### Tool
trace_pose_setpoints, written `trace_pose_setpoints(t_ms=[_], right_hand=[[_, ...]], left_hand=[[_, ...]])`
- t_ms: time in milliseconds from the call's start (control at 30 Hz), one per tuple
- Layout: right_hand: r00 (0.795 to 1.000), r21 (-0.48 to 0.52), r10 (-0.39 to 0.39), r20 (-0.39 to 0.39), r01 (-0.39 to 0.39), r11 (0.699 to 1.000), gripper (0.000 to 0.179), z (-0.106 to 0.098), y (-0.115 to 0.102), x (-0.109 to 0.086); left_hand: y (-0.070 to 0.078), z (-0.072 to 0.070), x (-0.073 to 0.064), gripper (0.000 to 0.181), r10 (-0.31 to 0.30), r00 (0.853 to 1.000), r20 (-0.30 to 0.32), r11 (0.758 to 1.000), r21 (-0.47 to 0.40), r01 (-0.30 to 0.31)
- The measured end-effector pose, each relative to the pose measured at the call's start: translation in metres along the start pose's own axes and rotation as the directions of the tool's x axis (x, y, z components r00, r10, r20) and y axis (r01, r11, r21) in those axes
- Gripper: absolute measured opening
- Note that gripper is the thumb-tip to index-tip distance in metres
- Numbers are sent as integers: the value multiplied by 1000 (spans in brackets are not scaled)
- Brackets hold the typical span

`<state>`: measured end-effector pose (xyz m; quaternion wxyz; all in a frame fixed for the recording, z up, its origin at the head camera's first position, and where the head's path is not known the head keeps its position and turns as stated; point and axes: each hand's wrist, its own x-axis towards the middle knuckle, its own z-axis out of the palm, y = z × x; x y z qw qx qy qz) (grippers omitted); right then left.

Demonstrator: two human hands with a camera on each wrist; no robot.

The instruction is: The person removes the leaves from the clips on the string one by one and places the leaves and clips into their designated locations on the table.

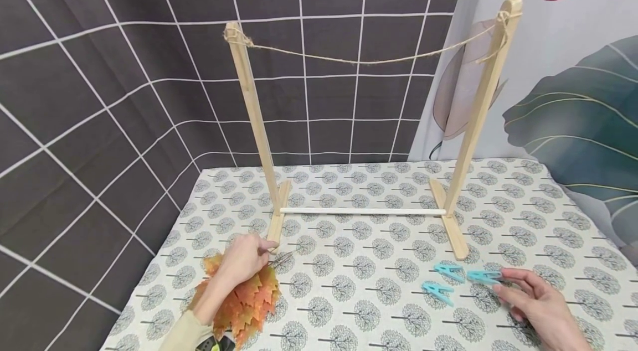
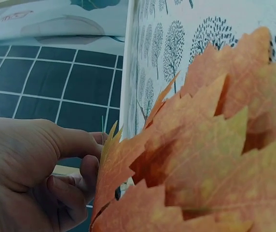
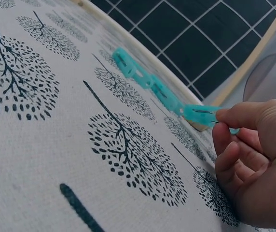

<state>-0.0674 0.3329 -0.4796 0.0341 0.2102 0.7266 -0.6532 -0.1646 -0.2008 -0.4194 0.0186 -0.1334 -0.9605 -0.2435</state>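
My left hand (image 1: pixel 244 257) reaches over a pile of orange-yellow artificial maple leaves (image 1: pixel 249 304) at the front left. In the left wrist view, thumb and finger pinch a thin stem at the edge of a maple leaf (image 2: pixel 121 157); other leaves hide part of the fingers. At the front right, my right hand (image 1: pixel 540 301) pinches the end of a turquoise clothespin (image 1: pixel 483 277) between thumb and index finger, close to the tabletop. Two more turquoise clothespins, one (image 1: pixel 449 271) behind and one (image 1: pixel 437 293) in front, lie just left of it.
A wooden stand has a left post (image 1: pixel 256 118), a right post (image 1: pixel 480 113) and a white crossbar (image 1: pixel 364 211) low between them. Twine (image 1: pixel 359 62) sags between the post tops. The tree-print tablecloth (image 1: pixel 359 301) covers the table; a dark gridded curtain (image 1: pixel 329 102) hangs behind.
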Motion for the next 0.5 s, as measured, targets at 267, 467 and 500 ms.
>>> trace_pose_setpoints(t_ms=[267,467,500], right_hand=[[1000,-210,-30,7,31,977,32,2,-3,-1],[999,-293,-48,-2,46,955,55,6,-3,1],[998,-295,-55,-6,50,954,55,6,-2,1]], left_hand=[[-2,3,-1,29,7,1000,2,999,-37,-7],[-3,5,-1,30,-6,1000,12,999,-53,7],[-3,6,-1,30,-8,1000,14,999,-54,8]])
